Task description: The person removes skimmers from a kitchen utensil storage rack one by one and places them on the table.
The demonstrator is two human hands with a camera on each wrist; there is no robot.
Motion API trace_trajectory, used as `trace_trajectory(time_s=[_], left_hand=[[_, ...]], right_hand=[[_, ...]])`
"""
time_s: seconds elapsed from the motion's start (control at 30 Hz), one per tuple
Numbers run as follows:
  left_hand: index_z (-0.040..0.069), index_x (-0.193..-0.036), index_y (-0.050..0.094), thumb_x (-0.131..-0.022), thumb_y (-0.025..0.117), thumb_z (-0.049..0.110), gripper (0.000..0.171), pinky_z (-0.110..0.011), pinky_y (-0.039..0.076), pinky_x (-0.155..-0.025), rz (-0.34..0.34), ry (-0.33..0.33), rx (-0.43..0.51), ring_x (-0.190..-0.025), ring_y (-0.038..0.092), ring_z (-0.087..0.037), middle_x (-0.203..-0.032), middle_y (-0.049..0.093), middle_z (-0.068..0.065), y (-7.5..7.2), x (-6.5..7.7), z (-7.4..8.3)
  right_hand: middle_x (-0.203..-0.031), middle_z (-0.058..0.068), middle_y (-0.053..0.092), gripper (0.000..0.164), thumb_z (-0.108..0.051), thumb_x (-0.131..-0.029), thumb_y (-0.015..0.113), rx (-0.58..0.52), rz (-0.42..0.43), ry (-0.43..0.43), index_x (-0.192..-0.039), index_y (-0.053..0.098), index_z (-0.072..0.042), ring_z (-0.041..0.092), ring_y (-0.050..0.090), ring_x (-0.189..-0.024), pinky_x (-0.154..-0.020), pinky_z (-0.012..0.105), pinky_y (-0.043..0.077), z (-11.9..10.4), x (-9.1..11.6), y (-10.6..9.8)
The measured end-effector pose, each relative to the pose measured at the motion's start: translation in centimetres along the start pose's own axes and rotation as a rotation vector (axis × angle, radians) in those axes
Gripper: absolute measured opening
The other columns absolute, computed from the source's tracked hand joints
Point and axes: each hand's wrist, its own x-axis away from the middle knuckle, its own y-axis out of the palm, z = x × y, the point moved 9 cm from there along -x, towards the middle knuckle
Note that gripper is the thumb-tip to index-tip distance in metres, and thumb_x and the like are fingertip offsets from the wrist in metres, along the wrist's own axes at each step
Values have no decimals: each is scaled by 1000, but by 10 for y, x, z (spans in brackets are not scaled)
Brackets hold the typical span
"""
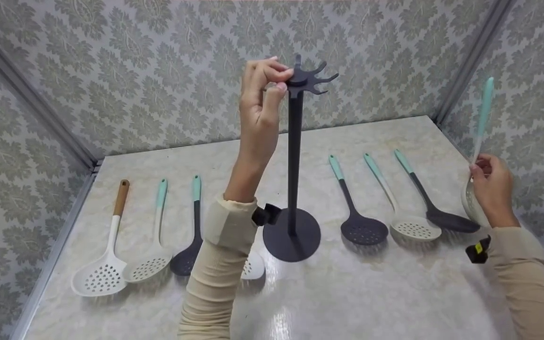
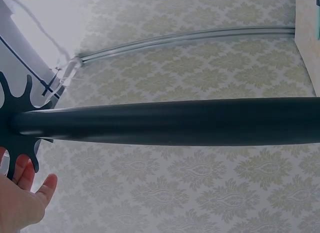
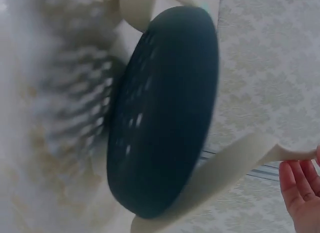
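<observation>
In the head view, a dark utensil stand (image 1: 294, 165) with a round base rises from the table, curved hooks fanning out at its top. My left hand (image 1: 260, 106) pinches the hub at the top of the stand between thumb and fingers. Over at the right edge of the table, my right hand (image 1: 495, 191) grips a cream skimmer (image 1: 485, 111) low on its stem. Its mint handle points up, and the hand partly covers its head. The right wrist view shows this skimmer (image 3: 225, 168) behind a dark skimmer (image 3: 170, 113).
Right of the stand lie a dark skimmer (image 1: 364, 230) and a cream one (image 1: 416, 228). To the left are a white skimmer (image 1: 99, 278) with brown handle, a cream one (image 1: 147, 268) and a dark one (image 1: 184, 259). My left sleeve half hides another white utensil (image 1: 254, 267). Patterned walls enclose the table.
</observation>
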Motion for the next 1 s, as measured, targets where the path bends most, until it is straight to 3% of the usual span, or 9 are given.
trace_trajectory(time_s=[0.2, 0.37, 0.53, 0.63, 0.73, 0.87, 1.0], left_hand=[[-3, -91, 58, -87, 43, 4, 17, -25, 33, -105, 3, -11, 10, -123, 41, -19, -108, 50, -16, 0, 0, -1], [-4, -91, 58, -87, 43, 4, 18, -25, 33, -106, 2, -3, 8, -123, 41, -20, -108, 50, -17, 1, 0, 0], [-3, -90, 58, -87, 43, 3, 17, -25, 33, -106, 5, -1, 16, -123, 41, -20, -108, 49, -17, 1, 0, -1], [-4, -91, 58, -87, 44, 4, 17, -25, 33, -106, 8, 0, 16, -123, 41, -20, -108, 50, -17, 0, 0, -1], [-4, -91, 59, -87, 44, 4, 17, -25, 33, -106, 10, 0, 13, -123, 41, -20, -108, 50, -17, 0, 1, -1], [-4, -90, 58, -87, 44, 4, 17, -25, 33, -105, 11, -3, 13, -124, 41, -20, -108, 50, -16, 0, 1, -1], [-4, -91, 59, -87, 44, 5, 17, -25, 33, -105, 11, -2, 15, -124, 41, -20, -108, 50, -16, 0, 1, 0]], right_hand=[[-98, -13, 44, 36, -18, -97, 44, 14, -13, 120, -127, 49, 0, -15, 34, -77, -83, 24, 37, 18, -6, -2], [-92, -18, 40, 34, -16, -97, 44, 22, 24, 143, -126, 51, 0, -15, 33, -75, -78, 19, 34, 31, -10, -8], [-98, -4, 49, 33, -13, -97, 44, 74, 33, 150, -126, 51, 1, -13, 31, -74, -80, 25, 37, 46, -10, -8], [-109, 12, 54, 35, -13, -97, 44, 99, 3, 170, -128, 50, 1, -7, 35, -78, -83, 34, 39, 55, -10, -4], [-117, 22, 53, 36, -12, -97, 42, 124, -47, 190, -130, 49, 2, 7, 43, -84, -80, 34, 38, 64, -8, 1], [-117, 24, 52, 39, -13, -98, 39, 130, -113, 226, -133, 43, 3, 24, 47, -91, -73, 31, 37, 74, -6, 11], [-113, 23, 51, 33, -12, -97, 40, 119, -112, 246, -127, 41, 2, 33, 49, -94, -72, 34, 36, 82, -3, 15]])
